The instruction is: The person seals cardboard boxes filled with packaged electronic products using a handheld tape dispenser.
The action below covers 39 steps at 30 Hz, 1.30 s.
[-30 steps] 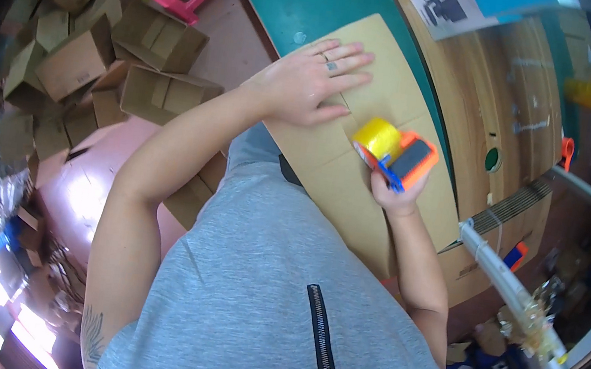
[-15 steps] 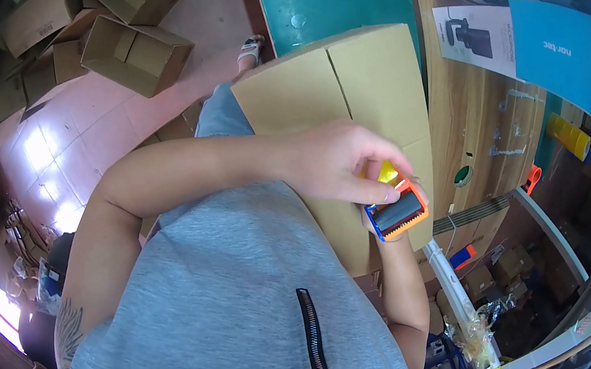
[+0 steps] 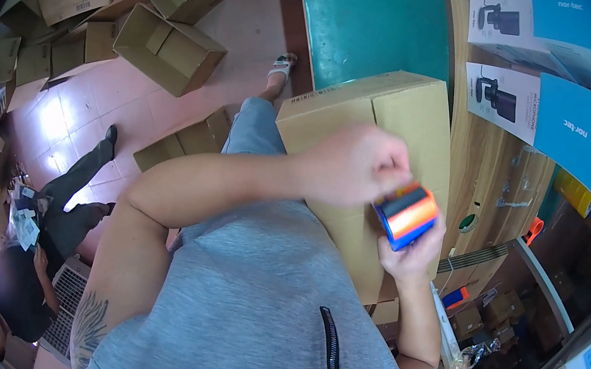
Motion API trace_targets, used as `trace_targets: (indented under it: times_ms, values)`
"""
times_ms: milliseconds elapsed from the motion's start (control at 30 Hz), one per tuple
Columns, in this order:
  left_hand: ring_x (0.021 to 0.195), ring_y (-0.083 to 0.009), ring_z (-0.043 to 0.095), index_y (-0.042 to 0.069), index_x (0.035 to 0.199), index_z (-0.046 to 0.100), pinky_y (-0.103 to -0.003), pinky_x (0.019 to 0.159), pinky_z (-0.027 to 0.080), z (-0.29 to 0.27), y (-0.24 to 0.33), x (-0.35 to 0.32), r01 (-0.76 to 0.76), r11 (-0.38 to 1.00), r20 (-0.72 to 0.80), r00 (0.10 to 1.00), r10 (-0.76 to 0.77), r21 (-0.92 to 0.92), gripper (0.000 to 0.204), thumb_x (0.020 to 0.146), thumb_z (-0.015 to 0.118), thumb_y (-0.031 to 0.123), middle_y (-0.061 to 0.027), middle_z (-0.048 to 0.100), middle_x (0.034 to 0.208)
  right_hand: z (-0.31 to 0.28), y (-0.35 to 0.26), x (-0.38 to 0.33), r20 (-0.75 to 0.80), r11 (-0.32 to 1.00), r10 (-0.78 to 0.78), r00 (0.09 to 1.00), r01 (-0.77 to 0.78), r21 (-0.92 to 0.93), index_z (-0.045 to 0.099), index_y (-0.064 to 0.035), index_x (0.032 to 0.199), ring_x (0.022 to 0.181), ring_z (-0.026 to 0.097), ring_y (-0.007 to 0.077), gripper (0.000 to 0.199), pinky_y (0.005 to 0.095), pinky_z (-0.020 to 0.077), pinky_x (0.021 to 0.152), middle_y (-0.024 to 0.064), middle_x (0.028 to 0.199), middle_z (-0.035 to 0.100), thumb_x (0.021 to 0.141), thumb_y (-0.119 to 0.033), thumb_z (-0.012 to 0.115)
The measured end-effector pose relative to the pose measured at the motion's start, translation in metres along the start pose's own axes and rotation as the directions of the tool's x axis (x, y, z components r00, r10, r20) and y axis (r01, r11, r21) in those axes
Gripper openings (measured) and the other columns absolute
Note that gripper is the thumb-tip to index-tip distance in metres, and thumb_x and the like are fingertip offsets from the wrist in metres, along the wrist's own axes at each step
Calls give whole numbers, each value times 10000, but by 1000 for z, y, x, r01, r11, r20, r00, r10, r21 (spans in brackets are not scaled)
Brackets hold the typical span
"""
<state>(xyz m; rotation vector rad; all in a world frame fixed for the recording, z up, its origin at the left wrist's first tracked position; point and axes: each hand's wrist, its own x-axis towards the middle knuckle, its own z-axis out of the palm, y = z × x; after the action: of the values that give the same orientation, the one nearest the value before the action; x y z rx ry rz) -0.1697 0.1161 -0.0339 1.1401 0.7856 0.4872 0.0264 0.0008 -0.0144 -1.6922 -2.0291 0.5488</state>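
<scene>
A tape dispenser (image 3: 404, 216) in orange and blue, with a dark strip along its top, is gripped by my right hand (image 3: 418, 251) from the side and below. Just left of it and above, my left hand (image 3: 355, 163) is closed, its fingers curled and blurred by motion. Whatever those fingers pinch is hidden. Both hands are over a cardboard box (image 3: 412, 137) whose top flaps meet at a seam. The dispenser appears to be above the box, not resting on it.
Open cardboard boxes (image 3: 170, 54) pile up at the far left. A green tabletop (image 3: 378, 26) lies beyond the box. Blue-and-white microphone boxes (image 3: 575, 129) stand on a wooden surface (image 3: 490, 167) at right, near a yellow tape roll (image 3: 574, 193). Another person (image 3: 26, 275) sits at lower left.
The tape dispenser has turned in my right hand, so its blue and orange outside now shows. My left fingers have drawn back and curled. The view has shifted, bringing the other person in.
</scene>
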Motion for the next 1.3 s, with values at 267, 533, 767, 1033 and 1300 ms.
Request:
trace_targets:
  times_ms: [267, 533, 767, 1033, 1300]
  values:
    - [597, -83, 607, 1, 807, 633, -273, 541, 469, -88, -14, 37, 86, 996, -78, 993, -85, 8, 125, 864, 630, 112, -41, 662, 666, -20, -46, 61, 338, 961, 175, 925, -86, -264, 417, -201, 1436, 576, 610, 320, 845, 433, 537, 554, 168, 724, 570, 630, -159, 669]
    - [619, -153, 597, 26, 862, 633, -318, 569, 456, -97, -53, 60, 33, 963, -125, 992, 1, 269, 207, 867, 624, 233, -84, 640, 681, -20, -52, 89, 417, 913, 323, 849, -165, -373, 424, -248, 1428, 600, 637, 360, 800, 455, 546, 583, 190, 723, 600, 666, -203, 664]
    - [1169, -344, 555, -26, 1403, 386, -396, 955, 447, -106, -76, 58, 297, 867, -230, 948, -219, 401, 914, 793, 643, 604, -281, 518, 1306, -18, -64, 116, 512, 893, 347, 786, -110, -436, 458, -203, 1394, 655, 659, 391, 726, 495, 545, 627, 215, 722, 652, 693, -248, 640]
    - [1178, -381, 529, 44, 1304, 528, -440, 989, 431, -57, -10, 63, 58, 811, -278, 952, 131, 582, 606, 899, 522, 495, -238, 578, 1225, -14, -66, 117, 510, 876, 342, 789, -72, -477, 461, -163, 1389, 685, 665, 396, 705, 481, 551, 673, 223, 734, 661, 710, -255, 630]
    - [1196, -374, 520, 28, 1311, 517, -426, 1024, 400, -66, -2, 50, -105, 692, 130, 991, 17, 714, 661, 929, 419, 558, -224, 573, 1252, -16, -73, 111, 501, 885, 307, 809, -49, -464, 502, -150, 1349, 734, 661, 395, 652, 488, 540, 708, 213, 770, 669, 718, -264, 615]
